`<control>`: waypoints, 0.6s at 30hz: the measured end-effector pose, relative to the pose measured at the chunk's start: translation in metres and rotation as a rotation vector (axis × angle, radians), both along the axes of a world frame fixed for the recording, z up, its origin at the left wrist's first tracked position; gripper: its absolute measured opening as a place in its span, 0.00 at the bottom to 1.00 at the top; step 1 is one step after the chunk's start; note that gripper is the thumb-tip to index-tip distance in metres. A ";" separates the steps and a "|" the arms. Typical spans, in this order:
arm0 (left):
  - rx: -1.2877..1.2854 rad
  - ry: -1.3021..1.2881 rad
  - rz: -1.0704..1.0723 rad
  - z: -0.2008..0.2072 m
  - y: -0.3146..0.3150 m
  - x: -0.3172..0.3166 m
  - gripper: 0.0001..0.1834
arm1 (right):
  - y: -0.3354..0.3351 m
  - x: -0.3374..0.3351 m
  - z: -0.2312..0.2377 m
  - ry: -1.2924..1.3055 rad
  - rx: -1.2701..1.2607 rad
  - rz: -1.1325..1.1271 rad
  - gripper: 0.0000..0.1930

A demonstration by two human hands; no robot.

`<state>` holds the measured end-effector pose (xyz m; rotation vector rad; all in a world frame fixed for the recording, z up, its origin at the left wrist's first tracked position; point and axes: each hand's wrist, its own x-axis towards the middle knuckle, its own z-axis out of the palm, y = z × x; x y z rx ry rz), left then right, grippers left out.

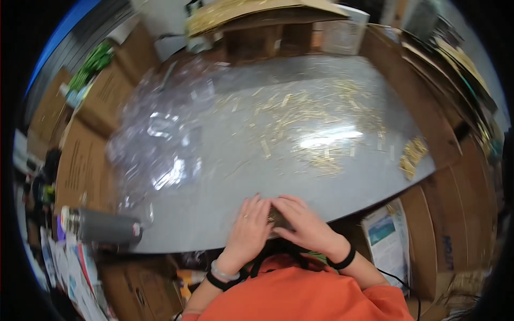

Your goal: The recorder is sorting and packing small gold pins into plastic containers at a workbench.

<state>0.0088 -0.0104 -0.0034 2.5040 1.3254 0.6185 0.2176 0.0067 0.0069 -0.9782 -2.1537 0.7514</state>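
Observation:
At the near edge of the grey table (214,176), my left hand (249,227) and my right hand (306,224) meet at the fingertips. A small gold-brown bunch (272,215) shows in the gap between them, mostly covered by my fingers; its exact make-up cannot be told. The left fingers press together along its left side, with the thumb hidden. My right fingers bend over its other side, the thumb below. Farther out, many thin gold strips (289,112) lie scattered, and a thicker pile of gold pieces (413,155) sits at the right edge.
Crumpled clear plastic bags (160,134) heap on the table's left side. A dark grey bottle (104,227) lies at the near left corner. Cardboard boxes (85,166) stand along the left, and a cardboard panel (415,101) borders the right. Below right are printed sheets (386,238).

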 end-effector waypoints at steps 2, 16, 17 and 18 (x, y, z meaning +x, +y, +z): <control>0.036 -0.018 0.010 0.002 0.001 0.000 0.36 | 0.004 0.002 0.001 0.011 -0.058 0.058 0.39; -0.220 -0.095 0.221 0.028 -0.006 -0.034 0.36 | 0.012 -0.007 0.008 -0.210 0.154 0.014 0.32; -0.290 -0.107 0.257 0.030 -0.007 -0.031 0.33 | 0.009 -0.015 0.011 -0.243 0.180 0.029 0.32; -0.360 -0.120 0.293 0.030 -0.007 -0.028 0.30 | 0.008 -0.021 0.012 -0.276 0.207 0.043 0.32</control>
